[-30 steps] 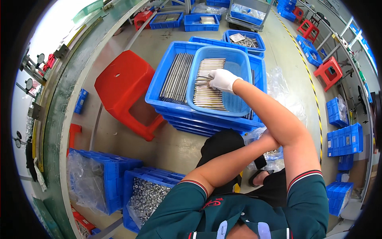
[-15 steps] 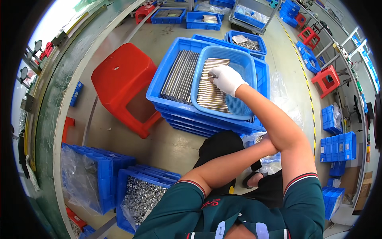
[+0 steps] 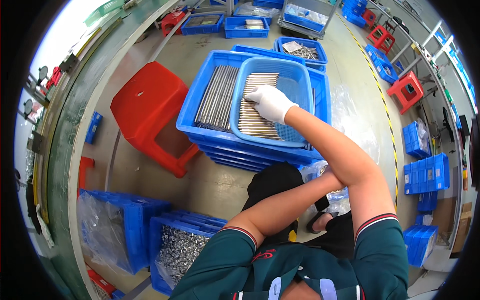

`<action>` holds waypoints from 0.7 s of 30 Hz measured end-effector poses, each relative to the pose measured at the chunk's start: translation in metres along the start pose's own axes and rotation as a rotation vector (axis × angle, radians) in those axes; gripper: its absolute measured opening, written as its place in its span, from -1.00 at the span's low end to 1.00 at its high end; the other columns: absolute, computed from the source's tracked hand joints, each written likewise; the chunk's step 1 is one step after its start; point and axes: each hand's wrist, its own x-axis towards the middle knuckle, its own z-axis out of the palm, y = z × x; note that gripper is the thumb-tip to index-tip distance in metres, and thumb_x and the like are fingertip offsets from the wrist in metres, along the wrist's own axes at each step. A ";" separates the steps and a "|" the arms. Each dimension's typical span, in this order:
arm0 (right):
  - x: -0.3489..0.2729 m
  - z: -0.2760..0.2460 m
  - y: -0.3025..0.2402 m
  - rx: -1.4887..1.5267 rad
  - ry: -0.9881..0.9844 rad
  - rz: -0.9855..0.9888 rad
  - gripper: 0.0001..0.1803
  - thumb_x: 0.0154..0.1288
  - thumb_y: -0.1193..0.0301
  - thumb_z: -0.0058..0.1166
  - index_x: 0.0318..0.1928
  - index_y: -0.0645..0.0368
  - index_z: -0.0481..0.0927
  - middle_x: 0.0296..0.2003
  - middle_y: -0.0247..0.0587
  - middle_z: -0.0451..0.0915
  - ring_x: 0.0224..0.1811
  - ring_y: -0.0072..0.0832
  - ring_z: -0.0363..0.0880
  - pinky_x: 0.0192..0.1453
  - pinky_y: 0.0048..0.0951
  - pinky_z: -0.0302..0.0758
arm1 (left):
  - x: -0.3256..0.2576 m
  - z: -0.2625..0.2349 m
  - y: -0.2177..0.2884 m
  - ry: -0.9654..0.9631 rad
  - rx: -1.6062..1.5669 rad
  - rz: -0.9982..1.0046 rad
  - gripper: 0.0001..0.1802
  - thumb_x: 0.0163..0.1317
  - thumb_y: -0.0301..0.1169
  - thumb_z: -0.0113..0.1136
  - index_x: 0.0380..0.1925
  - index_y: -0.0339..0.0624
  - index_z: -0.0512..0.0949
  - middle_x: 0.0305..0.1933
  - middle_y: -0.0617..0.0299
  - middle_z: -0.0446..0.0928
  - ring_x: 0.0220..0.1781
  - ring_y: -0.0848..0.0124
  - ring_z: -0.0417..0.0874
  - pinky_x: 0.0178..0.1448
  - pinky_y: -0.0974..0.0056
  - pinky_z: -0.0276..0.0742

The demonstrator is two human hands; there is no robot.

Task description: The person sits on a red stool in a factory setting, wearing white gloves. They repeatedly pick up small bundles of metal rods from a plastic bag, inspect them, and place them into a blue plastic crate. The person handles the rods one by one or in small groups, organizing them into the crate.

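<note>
While reaching to upper centre of the frame, the white-gloved right hand (image 3: 270, 102) is pressing down on a row of thin silver metal rods (image 3: 255, 112) lying in the light-blue mesh plastic basket (image 3: 300, 75). Whether it grips any, I cannot tell. The left hand is hidden behind the right arm. Rods could roll out of line if nudged sideways.
</note>
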 end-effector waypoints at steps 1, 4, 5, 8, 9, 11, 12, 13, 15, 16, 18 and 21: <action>0.000 -0.003 -0.003 0.015 -0.023 0.019 -0.70 0.11 0.48 -0.02 -0.12 0.13 0.62 -0.21 -0.01 0.60 -0.10 -0.11 0.56 0.04 -0.23 0.46 | 0.000 0.003 -0.004 0.005 0.003 0.013 -0.54 0.11 -0.19 0.26 -0.01 -0.13 0.48 0.17 0.02 0.42 0.23 0.24 0.36 0.26 0.20 0.24; -0.006 -0.013 0.000 0.062 0.049 0.008 -0.61 0.07 0.50 -0.04 -0.02 0.17 0.56 -0.19 0.01 0.58 -0.08 -0.06 0.53 0.08 -0.21 0.43 | -0.001 0.008 -0.012 0.033 0.023 0.037 -0.54 0.11 -0.19 0.26 -0.01 -0.14 0.48 0.17 0.02 0.41 0.23 0.25 0.35 0.26 0.20 0.24; -0.013 -0.022 0.005 0.045 0.106 0.013 -0.64 0.11 0.47 -0.02 -0.03 0.16 0.56 -0.16 0.02 0.58 -0.06 -0.06 0.52 0.09 -0.22 0.42 | -0.003 0.005 -0.004 0.036 0.053 0.028 -0.56 0.10 -0.20 0.24 -0.02 -0.12 0.49 0.13 0.01 0.45 0.18 0.19 0.41 0.20 0.16 0.30; -0.040 -0.063 0.017 0.035 0.350 -0.053 -0.68 0.15 0.43 0.06 -0.05 0.18 0.56 -0.15 -0.02 0.57 -0.06 -0.12 0.53 0.08 -0.28 0.44 | -0.004 -0.008 0.017 -0.023 0.263 -0.119 -0.70 0.04 -0.32 0.18 -0.19 -0.13 0.57 -0.18 -0.07 0.59 -0.12 -0.04 0.59 -0.10 0.01 0.50; -0.055 -0.078 0.023 0.026 0.428 -0.060 -0.69 0.16 0.42 0.08 -0.05 0.19 0.56 -0.15 -0.04 0.57 -0.06 -0.15 0.53 0.07 -0.32 0.45 | -0.009 -0.015 0.029 -0.006 0.175 -0.117 -0.77 0.02 -0.31 0.22 -0.34 -0.18 0.60 -0.30 -0.08 0.59 -0.21 -0.04 0.60 -0.16 0.00 0.50; -0.088 -0.114 0.026 0.113 0.503 -0.004 -0.71 0.19 0.40 0.06 -0.08 0.17 0.58 -0.18 -0.05 0.60 -0.11 -0.18 0.56 0.01 -0.32 0.47 | -0.005 -0.030 0.049 -0.194 0.183 -0.272 -0.74 0.02 -0.28 0.27 -0.39 -0.26 0.62 -0.36 -0.13 0.58 -0.23 0.00 0.61 -0.15 0.08 0.50; -0.109 -0.122 0.037 0.220 0.572 0.052 -0.71 0.20 0.40 0.07 -0.07 0.18 0.58 -0.19 -0.07 0.60 -0.10 -0.23 0.57 0.00 -0.35 0.47 | -0.005 -0.027 0.052 -0.175 0.199 -0.247 -0.77 0.02 -0.29 0.27 -0.44 -0.25 0.63 -0.43 -0.11 0.58 -0.29 0.03 0.63 -0.19 0.10 0.50; -0.130 -0.126 0.051 0.326 0.644 0.115 -0.71 0.21 0.40 0.08 -0.06 0.19 0.57 -0.19 -0.08 0.61 -0.10 -0.27 0.58 -0.01 -0.38 0.48 | -0.004 -0.026 0.052 -0.192 0.225 -0.254 -0.77 0.02 -0.29 0.28 -0.42 -0.25 0.63 -0.42 -0.11 0.58 -0.28 0.04 0.63 -0.19 0.11 0.50; -0.172 -0.132 0.073 0.306 0.623 0.373 -0.68 0.29 0.31 0.00 -0.01 0.17 0.56 -0.18 -0.14 0.62 -0.08 -0.37 0.57 0.03 -0.42 0.45 | -0.003 -0.027 0.052 -0.200 0.225 -0.206 -0.76 0.04 -0.29 0.27 -0.42 -0.26 0.63 -0.46 -0.05 0.59 -0.35 0.11 0.65 -0.23 0.16 0.51; -0.195 -0.133 0.090 0.241 0.582 0.458 -0.67 0.31 0.31 -0.02 0.01 0.19 0.54 -0.14 -0.16 0.61 -0.07 -0.41 0.56 0.06 -0.44 0.43 | -0.004 -0.026 0.048 -0.185 0.215 -0.215 -0.77 0.04 -0.31 0.28 -0.42 -0.28 0.62 -0.49 -0.03 0.58 -0.40 0.17 0.64 -0.28 0.21 0.50; -0.247 -0.125 0.128 0.044 0.502 0.661 -0.62 0.30 0.26 -0.04 0.03 0.22 0.53 -0.14 -0.19 0.62 -0.09 -0.45 0.55 0.05 -0.49 0.41 | -0.002 -0.024 0.055 -0.189 0.229 -0.230 -0.76 0.05 -0.35 0.28 -0.39 -0.34 0.60 -0.50 -0.03 0.57 -0.43 0.24 0.63 -0.31 0.26 0.49; -0.323 -0.078 0.181 -0.080 0.412 0.950 -0.64 0.26 0.18 -0.08 -0.12 0.14 0.61 -0.24 -0.19 0.63 -0.15 -0.33 0.57 0.00 -0.39 0.45 | 0.000 -0.014 0.057 -0.243 0.193 -0.260 -0.78 0.09 -0.38 0.25 -0.35 -0.35 0.59 -0.46 0.06 0.57 -0.45 0.41 0.56 -0.32 0.32 0.47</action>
